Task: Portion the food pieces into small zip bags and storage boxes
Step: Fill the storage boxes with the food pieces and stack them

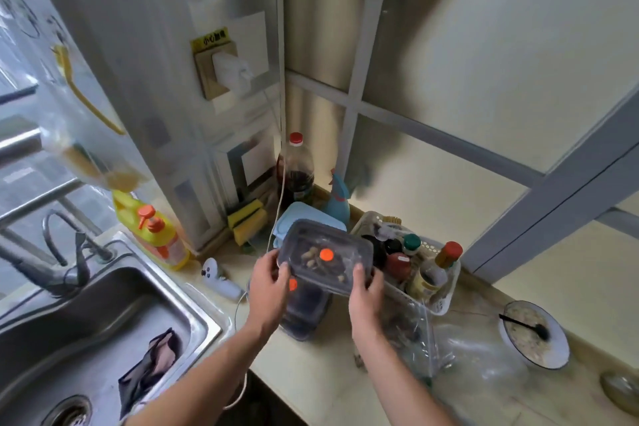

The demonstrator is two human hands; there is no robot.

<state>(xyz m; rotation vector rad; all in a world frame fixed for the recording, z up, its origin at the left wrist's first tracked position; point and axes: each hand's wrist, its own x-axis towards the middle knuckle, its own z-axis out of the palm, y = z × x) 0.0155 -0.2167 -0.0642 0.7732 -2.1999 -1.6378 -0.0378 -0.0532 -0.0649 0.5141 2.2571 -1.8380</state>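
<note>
Both hands hold a dark, lidded storage box (pixel 325 254) with an orange sticker and a few pale food pieces inside, lifted above the counter. My left hand (pixel 268 282) grips its left end, and my right hand (pixel 366 290) grips its right front corner. Directly under it a second dark storage box (pixel 304 313) with an orange sticker stands on the counter. Clear plastic zip bags (pixel 460 349) lie crumpled at the right. A white bowl (pixel 534 337) with pale food and a black spoon sits further right.
A steel sink (pixel 103 332) with a dark cloth fills the left. A white basket (pixel 435 294) of sauce bottles stands right of the boxes. A blue lid (pixel 297 214), sponge (pixel 247 220), dark bottle (pixel 295 173), yellow soap bottle (pixel 155 232) and white controller (pixel 218 278) crowd the back.
</note>
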